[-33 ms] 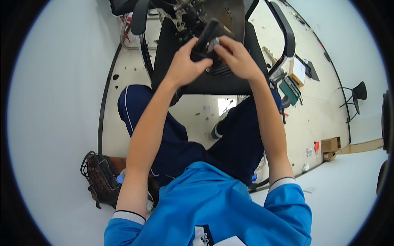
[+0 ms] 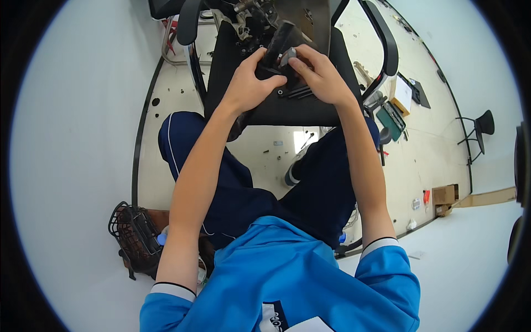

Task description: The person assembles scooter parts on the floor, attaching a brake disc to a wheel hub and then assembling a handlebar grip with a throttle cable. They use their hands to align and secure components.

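Note:
Over the seat of a black armchair (image 2: pixel 265 113), my left hand (image 2: pixel 247 84) is closed around a black part with a thick tube-like section (image 2: pixel 280 43). Its thumb and fingers grip the part from the left side. My right hand (image 2: pixel 322 76) pinches a small grey metal piece (image 2: pixel 287 57) between thumb and fingers, against the right side of the black part. Whether the two pieces are joined cannot be made out. Just below the hands, a small ring-shaped nut (image 2: pixel 280 92) and several dark rods (image 2: pixel 299 93) lie on the seat.
Greasy metal machine parts (image 2: pixel 255 16) and a brown curved panel (image 2: pixel 307 19) crowd the far seat between the armrests (image 2: pixel 381 41). On the right floor lie a green tool case (image 2: pixel 391 123) and a yellow-and-white box (image 2: pixel 401 95). A black wire basket (image 2: pixel 133 235) stands at lower left.

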### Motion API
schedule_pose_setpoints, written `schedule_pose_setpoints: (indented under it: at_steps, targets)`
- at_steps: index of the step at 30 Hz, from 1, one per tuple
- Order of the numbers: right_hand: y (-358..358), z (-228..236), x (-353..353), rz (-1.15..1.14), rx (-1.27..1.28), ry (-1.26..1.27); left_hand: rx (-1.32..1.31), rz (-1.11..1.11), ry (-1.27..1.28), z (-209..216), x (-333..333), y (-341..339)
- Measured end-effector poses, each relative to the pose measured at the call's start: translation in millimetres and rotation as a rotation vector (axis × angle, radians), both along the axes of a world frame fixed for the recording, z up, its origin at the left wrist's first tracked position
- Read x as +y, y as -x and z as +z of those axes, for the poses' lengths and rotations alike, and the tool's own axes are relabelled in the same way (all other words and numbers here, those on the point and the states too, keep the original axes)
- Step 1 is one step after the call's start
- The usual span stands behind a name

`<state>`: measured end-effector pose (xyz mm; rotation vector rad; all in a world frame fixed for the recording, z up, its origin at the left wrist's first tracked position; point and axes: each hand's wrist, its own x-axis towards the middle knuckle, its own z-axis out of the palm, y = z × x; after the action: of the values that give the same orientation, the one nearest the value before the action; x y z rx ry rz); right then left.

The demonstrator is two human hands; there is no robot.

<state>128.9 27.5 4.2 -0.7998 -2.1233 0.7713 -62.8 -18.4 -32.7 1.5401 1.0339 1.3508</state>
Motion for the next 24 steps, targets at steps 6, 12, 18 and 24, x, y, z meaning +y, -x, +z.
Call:
schedule_pose_setpoints:
  at_steps: [6,12,18,24]
  targets:
    - [8.8,-5.7,-1.4,-0.045,0.056,-0.076,-0.084,0.061,-0.019,-12.0,2.7,-1.6]
    - [6.8,1.6,-21.2,-0.081,-0.035,-0.134,-0.159,0.053,0.063,-3.2,2.6,-2.8]
    - [-3.0,4.6,-16.3,0.113,-0.050,0.119,-0.219,0.062,0.144,0.7,-8.3,-5.9]
    - [-4.1,9.7,-5.5,0.218,0.004,0.252,-0.339,-0.055,0.214,1.0,-8.9,-3.4]
